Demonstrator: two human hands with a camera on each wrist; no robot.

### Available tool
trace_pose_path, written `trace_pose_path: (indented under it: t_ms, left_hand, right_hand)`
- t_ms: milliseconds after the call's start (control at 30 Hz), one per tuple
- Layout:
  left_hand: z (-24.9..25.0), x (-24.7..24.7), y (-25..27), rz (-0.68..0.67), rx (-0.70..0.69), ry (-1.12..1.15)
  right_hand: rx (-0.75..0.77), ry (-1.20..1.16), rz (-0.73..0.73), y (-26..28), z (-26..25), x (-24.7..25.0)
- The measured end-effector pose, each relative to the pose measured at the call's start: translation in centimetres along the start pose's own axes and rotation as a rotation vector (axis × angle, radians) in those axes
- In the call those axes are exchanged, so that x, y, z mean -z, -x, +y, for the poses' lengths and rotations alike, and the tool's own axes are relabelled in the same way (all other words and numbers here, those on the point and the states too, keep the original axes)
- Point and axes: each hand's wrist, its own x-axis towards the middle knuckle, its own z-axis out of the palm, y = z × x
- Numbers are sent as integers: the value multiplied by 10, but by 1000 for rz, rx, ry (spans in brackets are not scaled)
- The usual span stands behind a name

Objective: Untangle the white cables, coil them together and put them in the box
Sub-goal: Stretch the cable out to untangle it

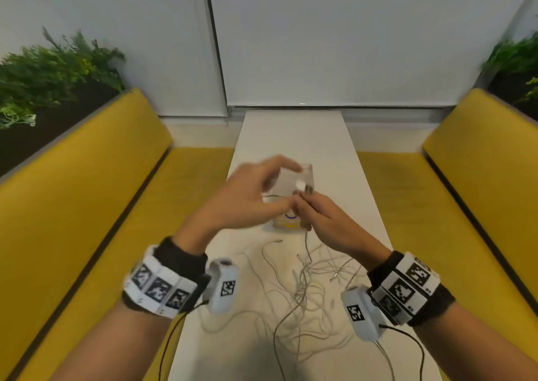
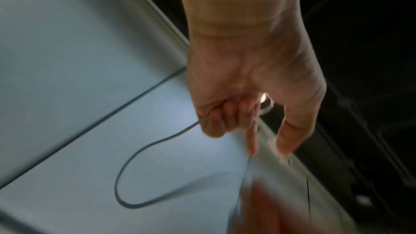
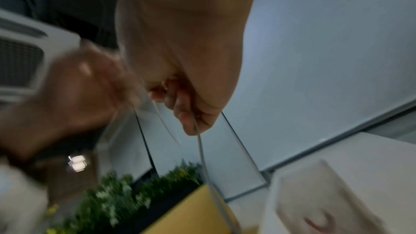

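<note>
Several white cables [image 1: 305, 293] lie tangled on the near part of the white table [image 1: 334, 159]. Just beyond them stands a small pale box [image 1: 309, 173] with a printed front. My right hand [image 1: 308, 206] grips one cable near its metal plug [image 1: 308, 189], and the strand hangs down to the tangle. In the right wrist view the cable [image 3: 202, 152] runs down out of my right hand [image 3: 184, 109], beside the box [image 3: 315, 193]. My left hand [image 1: 286, 187] is raised and blurred over the box. Its lower fingers [image 2: 227, 113] curl round a cable loop [image 2: 126, 166].
Yellow benches [image 1: 87, 206] [image 1: 480, 191] flank the narrow table on both sides. Green plants [image 1: 52, 72] stand behind the bench backs. Thin black leads [image 1: 168, 340] trail from my wrist units over the table's near end.
</note>
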Motion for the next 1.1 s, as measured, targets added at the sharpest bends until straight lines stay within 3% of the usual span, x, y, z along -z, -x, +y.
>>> trace_pose_path:
  t_ms: [67,233,433,567,733,833,900,1000,1100]
  left_hand:
    - [-11,-22,1,-63,53,-32]
    - [-16,-5,0,24,29,246]
    - [2,52,-9,554,4,636]
    - [4,74,-13,778,1,830]
    - [1,95,-15,1007,-33,941]
    - [-1,97,-13,975,-35,899]
    - [-2,88,-14,882,10,833]
    - [-15,71,-14,718,139,712]
    - [-32,57,-15,657,259,564]
  right_hand:
    - [22,5,10,-3,-16,5]
    - [60,-60,-73,5,-24,27]
    - [-95,97,-122,24,39,19]
    - [-191,49,-75,35,71,20]
    - [-321,216,-166,45,102,30]
    - [-370,306,-225,53,115,36]
    - [-352,316,-178,51,109,38]
    - [-273,198,-21,47,85,45]
    - [-214,38,9,45,59,57]
